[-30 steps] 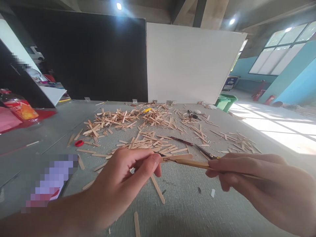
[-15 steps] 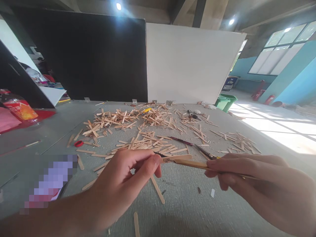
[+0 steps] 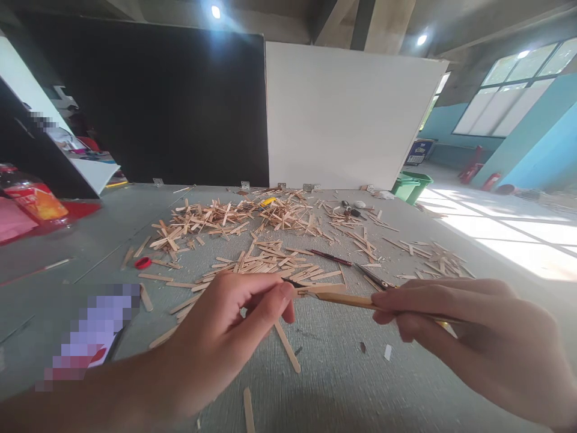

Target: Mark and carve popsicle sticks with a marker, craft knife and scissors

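Beyond the grey textured counter stands a green plastic bin, contents hidden; above the counter, your left grip pinches a flat pale wooden stick, your right grip clasping a slim wooden-handled tool against it

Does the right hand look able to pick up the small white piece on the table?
Probably not: the right hand grips a slim tool, though nothing visible blocks the way to the white piece.
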A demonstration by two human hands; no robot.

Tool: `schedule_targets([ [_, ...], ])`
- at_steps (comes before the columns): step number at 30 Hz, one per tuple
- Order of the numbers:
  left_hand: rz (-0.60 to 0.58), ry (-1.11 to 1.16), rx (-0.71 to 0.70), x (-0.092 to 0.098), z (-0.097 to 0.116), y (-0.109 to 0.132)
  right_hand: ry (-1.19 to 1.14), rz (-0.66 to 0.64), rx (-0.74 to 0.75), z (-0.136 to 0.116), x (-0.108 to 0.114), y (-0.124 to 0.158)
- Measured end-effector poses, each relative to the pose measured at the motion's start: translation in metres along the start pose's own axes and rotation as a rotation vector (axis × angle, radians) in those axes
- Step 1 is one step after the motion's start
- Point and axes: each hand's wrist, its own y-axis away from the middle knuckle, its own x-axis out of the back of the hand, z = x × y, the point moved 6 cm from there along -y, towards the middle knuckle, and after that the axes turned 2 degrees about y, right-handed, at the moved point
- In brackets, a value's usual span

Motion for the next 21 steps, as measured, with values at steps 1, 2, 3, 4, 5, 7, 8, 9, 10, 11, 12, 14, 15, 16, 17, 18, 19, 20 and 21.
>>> schedule_targets([
  [1, -0.021, -0.001, 0.017, -0.001, -0.001, -0.002, 0.019, -0.023, 0.007, 0.001, -0.001, 0.000],
  [2, -0.045, -0.001, 0.033, -0.003, -0.003, -0.005, 0.050, -0.052, 0.017, 0.003, -0.002, 0.000],
  [3, -0.072, 0.000, 0.048, -0.005, -0.006, -0.010, 0.093, -0.092, 0.028, 0.006, -0.005, 0.001],
  [4, -0.103, 0.002, 0.059, -0.009, -0.011, -0.015, 0.146, -0.138, 0.039, 0.009, -0.010, 0.003],
  [5, -0.126, 0.001, 0.065, -0.012, -0.018, -0.020, 0.210, -0.192, 0.052, 0.013, -0.017, 0.006],
  [7, -0.201, 0.009, 0.092, -0.025, -0.037, -0.033, 0.368, -0.322, 0.072, 0.023, -0.036, 0.015],
  [8, -0.254, 0.009, 0.106, -0.032, -0.048, -0.038, 0.456, -0.389, 0.079, 0.029, -0.048, 0.020],
  [9, -0.287, 0.008, 0.121, -0.039, -0.060, -0.044, 0.545, -0.446, 0.088, 0.034, -0.059, 0.026],
  [10, -0.308, 0.007, 0.140, -0.046, -0.072, -0.048, 0.615, -0.478, 0.106, 0.039, -0.070, 0.031],
  [11, -0.325, 0.010, 0.158, -0.051, -0.082, -0.052, 0.660, -0.512, 0.113, 0.043, -0.081, 0.036],
  [12, -0.344, 0.019, 0.170, -0.057, -0.091, -0.055, 0.693, -0.536, 0.125, 0.046, -0.090, 0.041],
  [14, -0.371, 0.031, 0.192, -0.065, -0.104, -0.058, 0.763, -0.555, 0.132, 0.050, -0.105, 0.045],
  [15, -0.376, 0.030, 0.198, -0.068, -0.109, -0.059, 0.798, -0.554, 0.137, 0.052, -0.110, 0.046],
  [16, -0.378, 0.027, 0.199, -0.069, -0.112, -0.059, 0.835, -0.545, 0.145, 0.052, -0.115, 0.046],
  [17, -0.376, 0.024, 0.200, -0.070, -0.115, -0.060, 0.868, -0.535, 0.160, 0.051, -0.118, 0.045],
  [18, -0.372, 0.023, 0.200, -0.071, -0.117, -0.060, 0.897, -0.523, 0.176, 0.050, -0.121, 0.043],
  [19, -0.366, 0.025, 0.200, -0.071, -0.118, -0.061, 0.918, -0.512, 0.188, 0.049, -0.124, 0.042],
  [20, -0.360, 0.027, 0.201, -0.070, -0.120, -0.062, 0.929, -0.507, 0.192, 0.047, -0.127, 0.040],
  [21, -0.356, 0.028, 0.202, -0.069, -0.121, -0.063, 0.929, -0.512, 0.180, 0.047, -0.130, 0.038],
])
